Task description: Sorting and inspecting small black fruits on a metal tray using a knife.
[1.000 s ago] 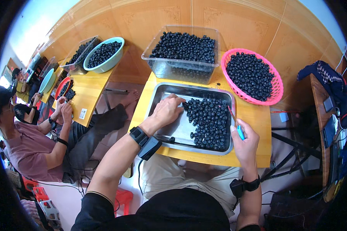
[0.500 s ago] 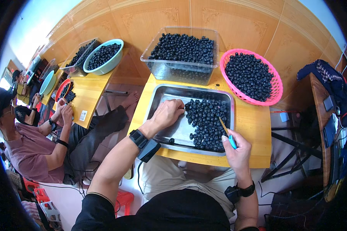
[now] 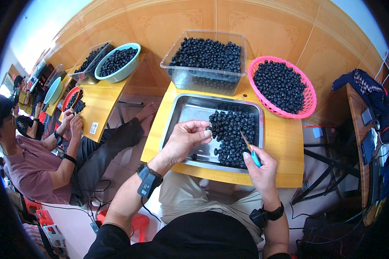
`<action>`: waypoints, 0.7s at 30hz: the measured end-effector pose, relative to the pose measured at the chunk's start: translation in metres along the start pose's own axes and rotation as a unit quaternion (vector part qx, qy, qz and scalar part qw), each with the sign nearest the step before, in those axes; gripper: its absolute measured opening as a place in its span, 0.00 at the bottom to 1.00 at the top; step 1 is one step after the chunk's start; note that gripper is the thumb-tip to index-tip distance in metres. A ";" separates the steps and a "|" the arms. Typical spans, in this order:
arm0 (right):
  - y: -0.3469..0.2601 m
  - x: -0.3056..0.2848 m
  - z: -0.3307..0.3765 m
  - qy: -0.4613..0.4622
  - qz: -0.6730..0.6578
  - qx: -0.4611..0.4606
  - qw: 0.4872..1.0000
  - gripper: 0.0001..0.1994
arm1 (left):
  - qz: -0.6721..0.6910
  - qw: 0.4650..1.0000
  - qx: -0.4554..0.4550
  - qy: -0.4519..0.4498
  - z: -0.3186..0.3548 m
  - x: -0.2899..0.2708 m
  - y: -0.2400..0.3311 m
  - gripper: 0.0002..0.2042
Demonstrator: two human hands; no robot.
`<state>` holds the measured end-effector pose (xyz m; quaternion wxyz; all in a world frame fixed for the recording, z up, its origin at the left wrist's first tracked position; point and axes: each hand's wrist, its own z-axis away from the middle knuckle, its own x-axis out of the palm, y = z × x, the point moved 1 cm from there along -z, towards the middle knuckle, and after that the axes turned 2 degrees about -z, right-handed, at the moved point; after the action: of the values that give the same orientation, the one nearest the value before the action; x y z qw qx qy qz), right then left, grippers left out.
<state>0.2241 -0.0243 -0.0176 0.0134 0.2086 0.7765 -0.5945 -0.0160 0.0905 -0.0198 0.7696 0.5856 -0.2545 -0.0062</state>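
A metal tray (image 3: 183, 108) lies on the yellow table, with a heap of blueberries (image 3: 231, 129) over its right part. My left hand (image 3: 186, 139) is above the tray's left half, thumb and fingers closed in a pinch around a single blueberry (image 3: 208, 128) at their tips. In my right hand (image 3: 263, 168), at the tray's near right corner, is a slim pointed tool (image 3: 255, 158) with a teal handle. Its narrow tip points away from me over the berries. A few loose berries (image 3: 194, 156) lie near the tray's front edge.
Behind the tray stands a clear plastic bin (image 3: 203, 80) of blueberries. A pink basket (image 3: 309, 101), also full of them, is at the back right. To the left, a person (image 3: 39, 168) works at another yellow table (image 3: 97, 105). A wooden desk (image 3: 358, 142) stands at right.
My left hand has drawn back from the berry heap toward me and turned, with a berry now at its fingertips. The right hand with the tool has moved slightly left.
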 end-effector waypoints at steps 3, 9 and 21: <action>0.000 0.003 0.001 -0.007 -0.006 0.009 1.000 0.14 | -0.024 1.000 -0.003 0.012 0.008 0.008 -0.001 0.12; -0.006 0.009 0.002 -0.026 0.018 -0.007 0.999 0.16 | 0.020 1.000 -0.002 -0.001 0.020 0.012 -0.013 0.14; -0.032 0.019 0.006 -0.108 0.053 -0.072 0.990 0.21 | 0.134 0.989 0.017 -0.059 0.036 0.019 -0.022 0.09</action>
<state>0.1939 -0.0309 0.0047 0.1437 0.1820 0.7992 -0.5546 -0.0073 0.0453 -0.0258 0.7370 0.5581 -0.3754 0.0665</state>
